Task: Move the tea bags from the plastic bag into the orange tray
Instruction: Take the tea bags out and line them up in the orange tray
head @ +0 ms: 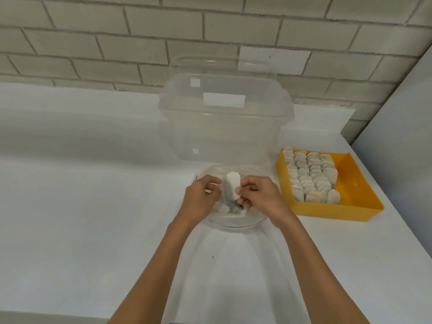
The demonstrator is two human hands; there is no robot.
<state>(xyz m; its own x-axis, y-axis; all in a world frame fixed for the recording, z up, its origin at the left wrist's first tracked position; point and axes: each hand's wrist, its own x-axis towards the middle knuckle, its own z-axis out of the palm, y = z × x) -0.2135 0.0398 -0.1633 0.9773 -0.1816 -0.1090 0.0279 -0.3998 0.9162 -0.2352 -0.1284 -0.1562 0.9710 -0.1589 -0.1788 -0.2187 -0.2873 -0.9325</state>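
White tea bags [231, 188] are standing in the plastic bag [253, 218] at frame centre, the right hand [259, 197] pinching them; the left hand [198, 197] is curling alongside, its hold unclear. Lifting-out step, I judge; next, carrying them right into the orange tray [350, 181].

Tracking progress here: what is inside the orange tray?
Rows of tea bags stand packed in the left part of the orange tray; the right strip is bare floor. Anything beneath the rows is covered.
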